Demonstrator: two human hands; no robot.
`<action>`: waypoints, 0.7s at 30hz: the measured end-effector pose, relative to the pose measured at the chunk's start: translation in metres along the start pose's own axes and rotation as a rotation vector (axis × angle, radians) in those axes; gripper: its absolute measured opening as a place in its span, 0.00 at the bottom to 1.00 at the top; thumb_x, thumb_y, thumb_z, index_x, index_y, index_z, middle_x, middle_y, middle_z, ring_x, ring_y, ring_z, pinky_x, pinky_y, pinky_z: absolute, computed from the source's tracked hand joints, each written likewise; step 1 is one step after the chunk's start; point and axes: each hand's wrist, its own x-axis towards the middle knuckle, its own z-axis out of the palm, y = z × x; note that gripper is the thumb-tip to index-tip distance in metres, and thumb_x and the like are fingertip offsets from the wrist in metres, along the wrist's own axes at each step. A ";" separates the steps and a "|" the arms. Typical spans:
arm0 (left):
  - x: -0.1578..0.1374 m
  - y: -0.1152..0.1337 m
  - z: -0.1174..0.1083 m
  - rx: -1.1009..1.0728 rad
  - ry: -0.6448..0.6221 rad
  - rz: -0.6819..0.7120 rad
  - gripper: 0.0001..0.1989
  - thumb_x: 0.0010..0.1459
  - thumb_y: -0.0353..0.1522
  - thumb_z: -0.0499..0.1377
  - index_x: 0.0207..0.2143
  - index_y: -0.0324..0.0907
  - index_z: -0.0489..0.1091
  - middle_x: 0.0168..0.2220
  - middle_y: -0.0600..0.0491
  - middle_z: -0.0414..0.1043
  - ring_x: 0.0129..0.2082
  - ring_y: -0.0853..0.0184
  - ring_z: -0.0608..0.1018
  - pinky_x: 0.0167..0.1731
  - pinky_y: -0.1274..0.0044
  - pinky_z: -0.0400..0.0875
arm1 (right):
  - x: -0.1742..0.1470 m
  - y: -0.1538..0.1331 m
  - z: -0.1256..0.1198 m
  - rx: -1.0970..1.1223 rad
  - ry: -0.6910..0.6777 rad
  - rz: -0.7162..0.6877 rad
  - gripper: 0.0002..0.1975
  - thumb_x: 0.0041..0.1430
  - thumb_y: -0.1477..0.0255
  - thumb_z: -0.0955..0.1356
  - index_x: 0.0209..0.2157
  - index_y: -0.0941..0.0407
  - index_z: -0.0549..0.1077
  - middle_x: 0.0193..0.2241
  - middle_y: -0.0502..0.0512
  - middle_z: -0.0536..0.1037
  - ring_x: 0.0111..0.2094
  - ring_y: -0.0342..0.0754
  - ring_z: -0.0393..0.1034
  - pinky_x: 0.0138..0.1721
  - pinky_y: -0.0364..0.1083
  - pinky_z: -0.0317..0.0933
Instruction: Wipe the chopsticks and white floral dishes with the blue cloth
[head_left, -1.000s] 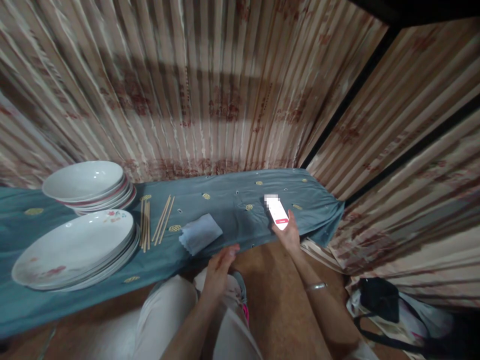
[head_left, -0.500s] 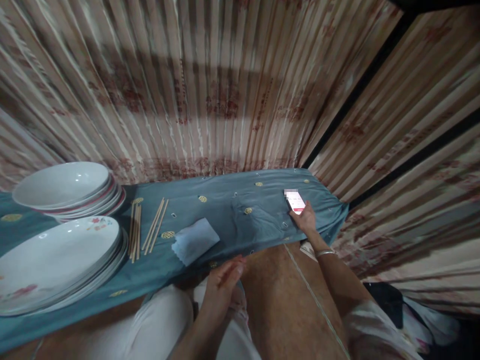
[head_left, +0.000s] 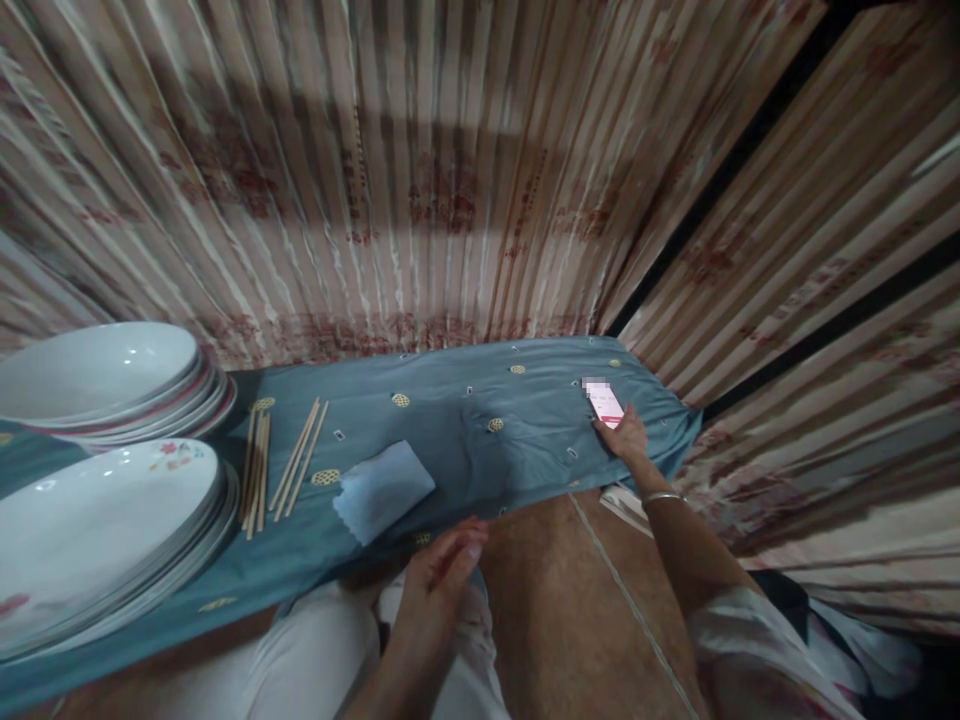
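A person's right hand (head_left: 628,434) grips a lit, dark-edged rectangular smartphone (head_left: 606,404) at the right end of a worktop (head_left: 442,400) draped in teal fabric with yellow motifs; whether the phone rests on it cannot be told. The left hand (head_left: 446,565), half open with fingers loosely bent and nothing visible in its hold, hovers at the near edge, beside a pale-blue, scalloped-edge cloth (head_left: 386,490). Farther left lie slender wooden chopsticks (head_left: 262,470) in two groups, then stacked white oval plates (head_left: 112,540), near, and white red-banded bowls (head_left: 112,370), far.
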 end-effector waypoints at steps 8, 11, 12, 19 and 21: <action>0.006 -0.011 0.007 0.236 0.004 0.091 0.14 0.52 0.40 0.59 0.36 0.42 0.77 0.38 0.48 0.80 0.42 0.59 0.79 0.46 0.70 0.71 | -0.066 -0.026 0.005 0.059 0.147 -0.379 0.38 0.57 0.57 0.60 0.62 0.66 0.50 0.60 0.74 0.57 0.62 0.62 0.49 0.57 0.60 0.50; 0.005 -0.025 0.015 0.304 -0.026 0.156 0.14 0.53 0.39 0.58 0.39 0.42 0.76 0.39 0.47 0.79 0.41 0.59 0.79 0.46 0.68 0.71 | -0.099 -0.056 0.013 0.078 0.090 -0.470 0.34 0.60 0.60 0.58 0.62 0.66 0.51 0.60 0.72 0.58 0.63 0.59 0.49 0.58 0.58 0.51; 0.003 -0.028 0.019 0.335 -0.037 0.195 0.14 0.54 0.38 0.58 0.39 0.42 0.76 0.40 0.46 0.78 0.42 0.59 0.78 0.46 0.67 0.71 | -0.108 -0.068 0.015 0.074 0.071 -0.460 0.34 0.60 0.61 0.58 0.62 0.66 0.51 0.60 0.72 0.58 0.63 0.59 0.48 0.58 0.57 0.51; -0.035 -0.020 0.066 0.490 -0.271 0.517 0.15 0.58 0.33 0.55 0.47 0.44 0.72 0.49 0.47 0.72 0.52 0.60 0.71 0.53 0.64 0.64 | -0.143 -0.147 0.024 -0.093 -0.110 -0.255 0.26 0.62 0.69 0.59 0.60 0.64 0.57 0.60 0.69 0.60 0.62 0.56 0.51 0.58 0.52 0.48; -0.045 -0.013 0.076 0.507 -0.312 0.588 0.14 0.57 0.32 0.56 0.45 0.43 0.72 0.48 0.47 0.72 0.50 0.61 0.71 0.51 0.66 0.65 | -0.150 -0.156 0.025 -0.113 -0.116 -0.228 0.24 0.63 0.70 0.58 0.58 0.64 0.61 0.59 0.68 0.62 0.60 0.57 0.53 0.57 0.53 0.49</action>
